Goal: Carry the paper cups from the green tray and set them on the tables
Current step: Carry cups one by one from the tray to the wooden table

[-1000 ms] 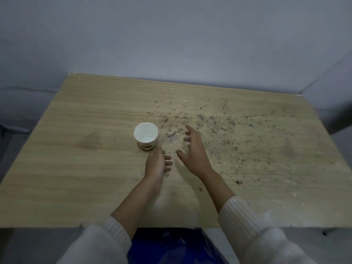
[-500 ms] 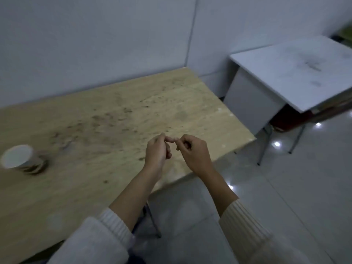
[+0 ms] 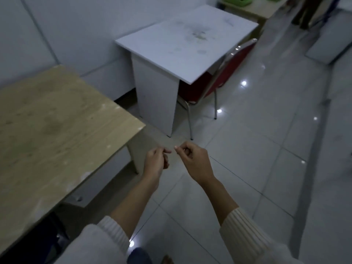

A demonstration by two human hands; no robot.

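Two hands, the left hand (image 3: 155,161) and right hand (image 3: 192,161), hang at lower centre over the floor (image 3: 257,168), each grip curled on nothing. At upper right sits the green tray (image 3: 235,0), its paper cups indiscernible. Likely hazard: clipping the white bench (image 3: 186,40) or red chair (image 3: 228,73) en route.

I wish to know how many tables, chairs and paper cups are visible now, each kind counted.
Tables: 3 (light wooden rectangular table, white square table, far beige table bearing a green plastic tray)
Red padded chairs: 1
Paper cups: 0
Total: 4; the pale slab at right is unclear.
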